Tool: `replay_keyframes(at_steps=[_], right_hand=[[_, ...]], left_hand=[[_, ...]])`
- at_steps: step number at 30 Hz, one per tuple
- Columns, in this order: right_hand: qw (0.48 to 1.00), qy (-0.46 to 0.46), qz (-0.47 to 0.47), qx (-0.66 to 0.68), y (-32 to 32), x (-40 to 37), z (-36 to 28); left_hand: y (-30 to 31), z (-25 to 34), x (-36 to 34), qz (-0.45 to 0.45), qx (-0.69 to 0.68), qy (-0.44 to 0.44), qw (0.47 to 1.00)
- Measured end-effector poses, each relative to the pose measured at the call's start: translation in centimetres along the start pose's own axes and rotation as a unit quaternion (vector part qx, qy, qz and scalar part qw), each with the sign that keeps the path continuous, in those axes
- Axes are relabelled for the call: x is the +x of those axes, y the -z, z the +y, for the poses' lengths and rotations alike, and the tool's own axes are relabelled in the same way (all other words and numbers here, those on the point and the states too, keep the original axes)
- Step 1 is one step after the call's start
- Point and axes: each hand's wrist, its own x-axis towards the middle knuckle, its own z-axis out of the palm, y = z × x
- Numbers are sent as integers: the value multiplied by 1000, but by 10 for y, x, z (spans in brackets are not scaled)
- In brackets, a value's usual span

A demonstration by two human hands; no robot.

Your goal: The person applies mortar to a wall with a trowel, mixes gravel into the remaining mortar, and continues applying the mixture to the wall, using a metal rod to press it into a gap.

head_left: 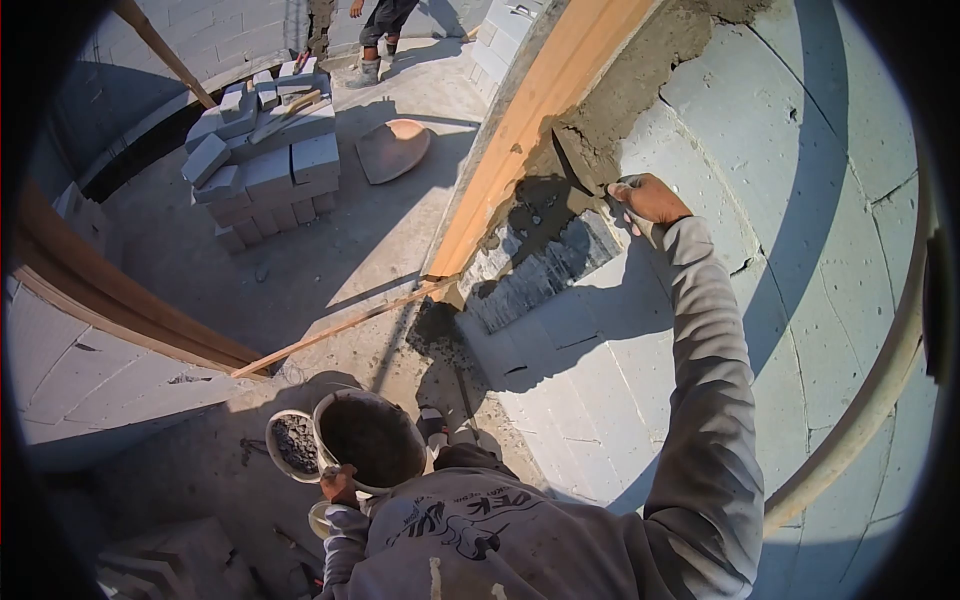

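My right hand (652,200) is closed around the handle of a trowel (571,163). Its dark blade, seen nearly edge-on, is against wet grey mortar (545,225) on the block wall beside the wooden door frame (520,130). Above the blade, more mortar (650,75) fills the strip between frame and blocks. Low in the view, my left hand (340,485) grips the near-left rim of a bucket (319,428) of dark mortar; some of its fingers are hidden. Under that hand, a small pale container (319,520) is partly visible.
A smaller bucket of rubble (294,443) adjoins the mortar bucket. A thin wooden strip (340,326) spans the doorway low down. Beyond lie stacked blocks (270,170), a shallow basin (395,150) and another person's legs (380,40). A curved pipe (850,450) is at right.
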Motion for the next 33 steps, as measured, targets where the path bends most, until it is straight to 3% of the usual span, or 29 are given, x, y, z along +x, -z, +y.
replay_keyframes(at_steps=[1,2,5,7,9,11,13,14,15,17,19,21,23,24,26,27,31,33], right_hand=[[1000,1,0,-1,-1,6,4],[999,5,39,-23,-6,12,14],[994,45,71,-71,-18,-11,6],[999,-11,7,45,-21,-32,-6],[992,78,37,-92,-22,-45,-16],[982,122,52,-137,-25,-18,11],[976,86,101,-171,-21,-2,18],[997,-48,17,-51,-10,-16,-5],[998,-46,16,-51,-13,-14,-4],[979,63,78,-175,-18,-8,-4],[981,77,90,-156,-21,-10,-3],[997,6,44,-68,-15,-3,3],[994,43,68,-75,-20,10,17],[999,19,44,11,-22,6,15],[989,-10,38,143,-29,-9,11],[989,-11,38,144,-33,-12,11],[970,-19,67,234,-46,-9,25],[942,-16,24,336,-50,-9,33]], left_hand=[[3,-3,2,-20,-9,23,999],[1,-19,7,-3,24,-70,997],[0,-32,13,17,-55,2,998],[1,-30,11,29,-82,7,996],[3,-40,19,25,-81,8,996],[-4,-59,31,30,-82,44,995],[-3,-35,20,42,-84,0,996],[-1,-30,17,28,-48,-13,998],[0,-35,17,30,-48,-12,998],[-3,-43,22,18,-45,-18,999],[-3,-47,23,11,-16,-55,998],[-3,-47,19,3,11,-92,996],[-6,-44,19,13,25,-108,994],[-9,-44,21,14,24,-109,994],[-15,-55,26,-15,5,-25,1000],[-17,-61,29,-30,-5,17,999],[-22,-82,30,-53,22,-27,998],[-22,-82,29,-80,31,-30,996]])
